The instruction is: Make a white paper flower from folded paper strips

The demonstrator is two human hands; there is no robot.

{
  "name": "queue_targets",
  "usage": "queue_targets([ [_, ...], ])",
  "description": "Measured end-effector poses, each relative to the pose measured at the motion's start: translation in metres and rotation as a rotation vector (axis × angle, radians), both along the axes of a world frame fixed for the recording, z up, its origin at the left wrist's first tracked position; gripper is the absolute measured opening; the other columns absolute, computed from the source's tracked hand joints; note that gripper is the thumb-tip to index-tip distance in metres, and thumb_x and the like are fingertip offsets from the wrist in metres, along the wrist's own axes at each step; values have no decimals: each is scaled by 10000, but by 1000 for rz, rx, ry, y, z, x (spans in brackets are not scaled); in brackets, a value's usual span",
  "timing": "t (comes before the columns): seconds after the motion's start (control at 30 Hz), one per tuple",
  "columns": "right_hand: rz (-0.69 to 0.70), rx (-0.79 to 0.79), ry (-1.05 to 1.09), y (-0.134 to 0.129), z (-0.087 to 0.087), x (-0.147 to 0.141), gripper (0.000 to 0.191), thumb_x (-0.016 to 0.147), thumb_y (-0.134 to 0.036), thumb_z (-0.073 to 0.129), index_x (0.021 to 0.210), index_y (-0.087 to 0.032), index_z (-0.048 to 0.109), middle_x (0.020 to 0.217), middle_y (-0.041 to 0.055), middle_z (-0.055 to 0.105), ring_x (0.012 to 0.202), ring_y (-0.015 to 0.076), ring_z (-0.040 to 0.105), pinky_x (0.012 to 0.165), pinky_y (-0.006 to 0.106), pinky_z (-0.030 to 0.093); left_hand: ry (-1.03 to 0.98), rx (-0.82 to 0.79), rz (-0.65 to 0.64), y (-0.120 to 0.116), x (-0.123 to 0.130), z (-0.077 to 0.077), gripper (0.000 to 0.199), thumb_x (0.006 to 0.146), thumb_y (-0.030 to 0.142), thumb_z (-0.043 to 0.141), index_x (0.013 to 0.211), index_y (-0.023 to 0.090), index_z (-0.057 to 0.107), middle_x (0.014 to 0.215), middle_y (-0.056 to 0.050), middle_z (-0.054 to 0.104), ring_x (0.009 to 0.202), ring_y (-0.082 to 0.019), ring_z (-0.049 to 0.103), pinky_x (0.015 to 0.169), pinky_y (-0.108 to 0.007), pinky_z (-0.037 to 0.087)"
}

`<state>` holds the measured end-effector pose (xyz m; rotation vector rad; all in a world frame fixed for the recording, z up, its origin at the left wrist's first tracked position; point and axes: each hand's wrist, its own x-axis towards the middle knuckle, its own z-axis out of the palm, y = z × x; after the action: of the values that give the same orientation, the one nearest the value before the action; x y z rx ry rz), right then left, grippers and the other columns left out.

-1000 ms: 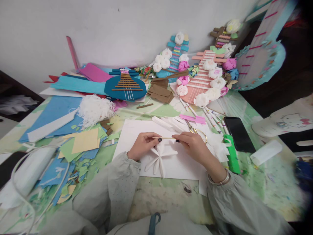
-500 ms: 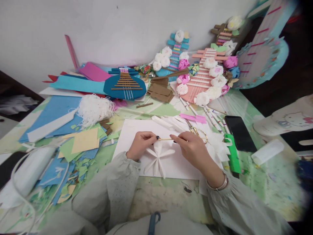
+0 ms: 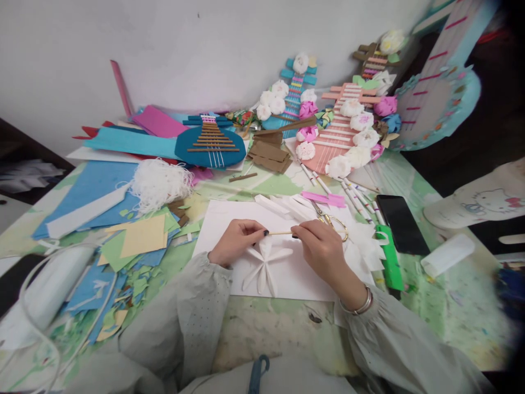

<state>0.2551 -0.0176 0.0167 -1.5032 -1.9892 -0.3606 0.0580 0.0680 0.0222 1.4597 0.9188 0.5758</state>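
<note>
Between my hands a thin wooden stick (image 3: pixel 280 233) is stretched level. My left hand (image 3: pixel 238 241) pinches its left end between thumb and forefinger. At the other end, my right hand (image 3: pixel 322 246) is closed on it, fingertips together. Just below the stick lies a white paper flower (image 3: pixel 262 268) with several narrow folded petals, its top petal close under the stick; whether they touch I cannot tell. The flower rests on a white sheet (image 3: pixel 217 219). Gold-handled scissors (image 3: pixel 338 227) lie behind my right hand, partly covered by it and by white paper.
To the right are a green strip (image 3: pixel 391 262), a black phone (image 3: pixel 402 223) and a white cup (image 3: pixel 476 197). White yarn (image 3: pixel 159 186) and coloured paper scraps (image 3: pixel 139 238) lie left. Paper instruments with flowers, such as a pink one (image 3: pixel 332 139), stand along the wall.
My right hand's fingers have drawn in around the stick's right end, and its wrist has shifted slightly left. My left hand still pinches the other end. The flower has not moved.
</note>
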Motion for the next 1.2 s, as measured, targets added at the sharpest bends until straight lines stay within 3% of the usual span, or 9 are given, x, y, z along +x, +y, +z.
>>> queue_targets([
  [0.13,-4,-46,-28,1,1,1,257,875,-85,412,843,-171,653,776,62,645,727,145,558,622,266,366,12,49,16,-1,2,-4,212,707,327,642,741,122,684,652,-21,630,576,-102,509,516,-193,381],
  [0.3,-23,-266,-108,0,10,9,219,887,-237,474,803,-184,669,665,29,637,592,127,536,534,262,286,23,84,22,-3,4,-6,188,715,302,635,754,123,679,705,-33,666,636,-122,559,590,-208,428],
  [0.43,-22,-333,-6,0,13,11,216,871,-245,499,776,-177,681,649,30,636,615,129,559,558,246,304,46,130,18,-3,3,-8,181,712,287,640,780,130,697,744,-48,689,672,-142,588,617,-222,452],
  [0.67,8,-271,157,0,8,9,217,868,-255,513,772,-183,694,624,32,624,598,122,555,563,230,344,22,149,65,-2,3,-7,161,694,273,654,751,131,701,709,-44,688,609,-127,571,557,-210,440],
  [0.9,38,-207,195,-1,11,8,206,870,-266,527,790,-179,696,648,38,639,598,120,565,562,226,381,-2,231,100,-5,4,-2,131,698,225,628,722,128,712,695,-46,676,631,-128,554,546,-205,414],
  [1.2,8,-65,203,-4,13,4,143,839,-233,577,805,-182,707,718,59,689,652,140,608,580,240,424,-35,176,147,-5,3,-7,131,681,223,655,734,124,723,669,-40,673,593,-119,541,542,-210,413],
])
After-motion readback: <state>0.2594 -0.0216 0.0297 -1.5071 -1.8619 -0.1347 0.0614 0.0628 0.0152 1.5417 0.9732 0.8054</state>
